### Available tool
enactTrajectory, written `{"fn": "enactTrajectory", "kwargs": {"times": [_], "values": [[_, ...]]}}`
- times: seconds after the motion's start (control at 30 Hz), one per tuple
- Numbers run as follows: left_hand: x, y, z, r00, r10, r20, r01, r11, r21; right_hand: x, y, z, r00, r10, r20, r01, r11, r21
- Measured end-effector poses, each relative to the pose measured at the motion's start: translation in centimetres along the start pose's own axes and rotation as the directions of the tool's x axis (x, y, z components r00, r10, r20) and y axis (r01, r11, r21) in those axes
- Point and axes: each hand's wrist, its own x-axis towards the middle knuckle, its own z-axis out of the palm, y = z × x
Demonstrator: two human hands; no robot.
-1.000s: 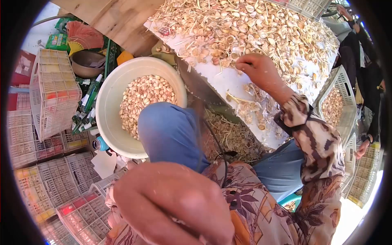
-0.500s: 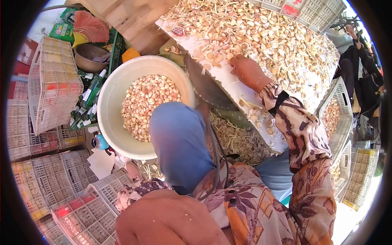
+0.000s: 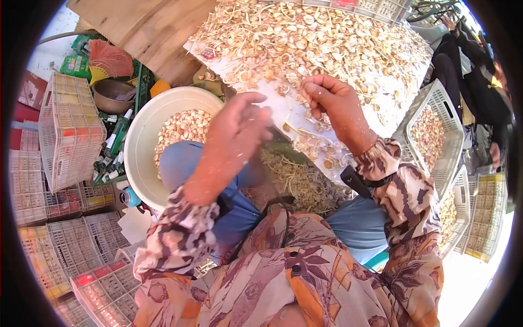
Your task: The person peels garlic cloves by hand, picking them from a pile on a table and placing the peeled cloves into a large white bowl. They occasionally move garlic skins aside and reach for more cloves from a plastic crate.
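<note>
table (image 3: pixel 287 111): ahead, garlic pile (image 3: pixel 327 38) on it
basin (image 3: pixel 136 141): left of table, cloves (image 3: pixel 182 125) in it
right hand (image 3: pixel 332 103): over table's near edge
left hand (image 3: pixel 239 125): between basin and right hand
crate (image 3: pixel 436 98): right of table
stacked crates (image 3: pixel 71 131): left of basin

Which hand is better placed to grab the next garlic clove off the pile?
Right, likely. The right hand sits at the near edge of the garlic pile, fingers curled. The left hand hovers further back, between the pile and the white bowl.

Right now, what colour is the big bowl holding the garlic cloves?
The bowl is creamy white, seen best in the head view.
</note>
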Motion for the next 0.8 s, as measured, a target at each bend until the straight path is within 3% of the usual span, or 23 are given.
{"fn": "enactTrajectory", "kwargs": {"times": [0.1,0.17,0.2,0.27,0.4,0.43,0.47,0.53,0.6,0.67,0.73,0.77,0.8], "values": [[1.9,-3.2,5.6,0.997,-0.003,0.080,0.005,1.000,-0.026,-2.8,-0.1,-0.1,0.996,-0.062,0.063,0.061,0.998,0.016],[2.2,-4.2,7.9,0.979,0.071,0.190,-0.014,0.959,-0.282,-4.0,0.4,-0.9,0.999,-0.010,0.034,0.008,0.998,0.060],[2.1,-4.5,8.4,0.978,0.067,0.198,-0.008,0.959,-0.284,-4.4,0.7,-1.7,0.999,-0.001,0.046,-0.004,0.995,0.098],[1.5,-5.0,9.3,0.982,-0.031,0.186,0.068,0.979,-0.192,-5.3,1.4,-2.8,0.999,0.050,0.019,-0.050,0.999,0.010],[-0.6,-4.8,8.9,0.996,-0.009,0.083,0.028,0.973,-0.228,-6.2,1.4,-3.5,0.996,0.083,-0.021,-0.085,0.989,-0.119],[-1.8,-3.4,8.3,0.988,0.128,0.085,-0.113,0.980,-0.163,-5.5,0.3,-3.6,0.984,0.126,-0.129,-0.145,0.978,-0.149],[-2.8,-1.7,7.5,0.961,0.261,0.093,-0.252,0.962,-0.101,-4.0,0.5,-4.5,0.989,0.067,-0.129,-0.092,0.975,-0.200],[-3.9,1.6,5.2,0.727,0.586,0.358,-0.638,0.769,0.037,-0.2,0.8,-4.7,0.994,-0.094,-0.047,0.057,0.861,-0.506],[-5.3,4.7,4.6,0.748,0.594,0.296,-0.632,0.774,0.044,3.8,1.3,-2.6,0.965,-0.239,0.110,0.242,0.648,-0.722],[-7.0,7.6,4.3,0.762,0.617,0.198,-0.636,0.770,0.047,8.1,2.4,0.4,0.927,-0.261,0.270,0.369,0.506,-0.779],[-8.3,9.3,3.7,0.774,0.625,0.103,-0.631,0.774,0.050,12.5,5.3,3.6,0.817,-0.412,0.402,0.547,0.334,-0.768],[-8.3,9.3,3.1,0.778,0.625,0.058,-0.628,0.777,0.048,14.0,6.3,4.7,0.818,-0.408,0.407,0.547,0.332,-0.768],[-8.1,9.4,2.6,0.773,0.633,0.033,-0.634,0.773,0.034,15.2,7.3,5.6,0.783,-0.399,0.478,0.589,0.228,-0.775]]}}
